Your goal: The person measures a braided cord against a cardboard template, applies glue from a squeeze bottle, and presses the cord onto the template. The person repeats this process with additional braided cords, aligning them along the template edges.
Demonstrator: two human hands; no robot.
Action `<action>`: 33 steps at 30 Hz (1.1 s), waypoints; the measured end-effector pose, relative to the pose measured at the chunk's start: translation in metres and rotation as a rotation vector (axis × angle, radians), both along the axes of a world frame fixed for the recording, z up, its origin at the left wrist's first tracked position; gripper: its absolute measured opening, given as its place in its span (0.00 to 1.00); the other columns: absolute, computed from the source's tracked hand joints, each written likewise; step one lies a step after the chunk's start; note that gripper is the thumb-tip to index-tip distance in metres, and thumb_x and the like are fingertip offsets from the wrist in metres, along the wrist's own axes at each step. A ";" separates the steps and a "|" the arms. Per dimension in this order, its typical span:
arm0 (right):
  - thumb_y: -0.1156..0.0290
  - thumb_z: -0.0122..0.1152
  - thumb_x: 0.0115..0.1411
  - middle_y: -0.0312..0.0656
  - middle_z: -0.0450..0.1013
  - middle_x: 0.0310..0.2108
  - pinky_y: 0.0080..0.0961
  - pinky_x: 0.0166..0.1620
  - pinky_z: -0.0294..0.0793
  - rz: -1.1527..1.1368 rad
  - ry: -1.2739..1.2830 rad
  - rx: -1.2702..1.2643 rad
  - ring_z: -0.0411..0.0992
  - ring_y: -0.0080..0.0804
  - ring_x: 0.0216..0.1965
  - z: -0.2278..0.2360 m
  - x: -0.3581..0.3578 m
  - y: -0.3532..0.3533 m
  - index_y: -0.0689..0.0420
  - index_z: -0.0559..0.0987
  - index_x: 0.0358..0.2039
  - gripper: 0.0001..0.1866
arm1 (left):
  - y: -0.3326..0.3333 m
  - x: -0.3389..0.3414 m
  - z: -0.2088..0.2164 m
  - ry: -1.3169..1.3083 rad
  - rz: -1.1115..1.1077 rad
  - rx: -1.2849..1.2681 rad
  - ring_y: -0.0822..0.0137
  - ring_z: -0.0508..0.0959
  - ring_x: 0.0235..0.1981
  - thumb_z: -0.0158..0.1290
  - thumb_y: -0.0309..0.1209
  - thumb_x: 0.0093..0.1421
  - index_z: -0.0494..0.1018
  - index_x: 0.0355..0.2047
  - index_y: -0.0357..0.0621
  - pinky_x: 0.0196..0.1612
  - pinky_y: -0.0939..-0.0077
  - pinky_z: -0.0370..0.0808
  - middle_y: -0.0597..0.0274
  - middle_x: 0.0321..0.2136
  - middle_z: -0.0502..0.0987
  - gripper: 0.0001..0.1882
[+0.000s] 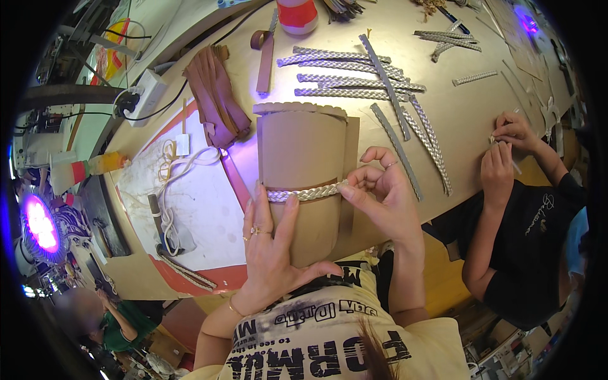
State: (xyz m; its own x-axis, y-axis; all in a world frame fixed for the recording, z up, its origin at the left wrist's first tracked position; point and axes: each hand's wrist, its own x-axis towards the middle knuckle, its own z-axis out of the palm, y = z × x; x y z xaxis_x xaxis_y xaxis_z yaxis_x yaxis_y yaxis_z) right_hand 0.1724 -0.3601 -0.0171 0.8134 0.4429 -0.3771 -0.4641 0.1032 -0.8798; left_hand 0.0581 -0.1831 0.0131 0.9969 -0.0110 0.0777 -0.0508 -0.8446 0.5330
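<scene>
A tan, rounded form (304,149) stands upright before me at the table edge, with a scalloped top rim. A silvery braided strap (307,194) runs across its front, over a thin brown band. My left hand (269,247) lies against the form's lower left with fingers spread. Its fingertips touch the braid's left part, and the thumb stretches across the form's base. At the braid's right end, my right hand (386,199) pinches it between thumb and index finger, the other fingers curled loosely. The form's back is hidden.
Several braided strips (354,79) lie beyond the form. Left of it are folded brown leather pieces (218,95) and a white sheet (190,215) with a cord and a hammer-like tool (156,215). At right, a co-worker's hands (503,152) handle something small.
</scene>
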 end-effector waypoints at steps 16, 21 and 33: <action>0.80 0.63 0.57 0.36 0.74 0.31 0.11 0.37 0.67 -0.056 0.119 0.120 0.69 0.15 0.33 -0.011 -0.002 0.001 0.55 0.58 0.45 0.23 | 0.000 0.002 0.003 0.023 -0.022 0.042 0.30 0.57 0.62 0.59 0.70 0.36 0.56 0.62 0.33 0.60 0.39 0.54 0.18 0.57 0.56 0.64; 0.77 0.64 0.57 0.36 0.74 0.31 0.11 0.36 0.67 -0.091 0.135 0.137 0.68 0.14 0.32 -0.013 -0.006 0.003 0.55 0.59 0.43 0.23 | 0.000 0.002 0.003 0.022 -0.012 0.040 0.29 0.57 0.62 0.59 0.70 0.36 0.56 0.62 0.33 0.60 0.40 0.54 0.18 0.57 0.56 0.64; 0.73 0.64 0.58 0.27 0.67 0.30 0.14 0.32 0.68 -0.061 0.463 0.268 0.67 0.13 0.31 -0.021 -0.007 0.001 0.52 0.63 0.49 0.22 | -0.001 0.001 0.002 0.022 0.002 0.036 0.30 0.57 0.62 0.60 0.70 0.35 0.57 0.61 0.33 0.61 0.42 0.53 0.18 0.57 0.55 0.63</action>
State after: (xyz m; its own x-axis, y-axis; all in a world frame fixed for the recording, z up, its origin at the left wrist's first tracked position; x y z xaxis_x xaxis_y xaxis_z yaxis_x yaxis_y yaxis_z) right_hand 0.1652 -0.3592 -0.0377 0.6158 0.5301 -0.5829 -0.7836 0.3346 -0.5235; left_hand 0.0586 -0.1840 0.0152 0.9984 -0.0114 0.0553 -0.0377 -0.8635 0.5029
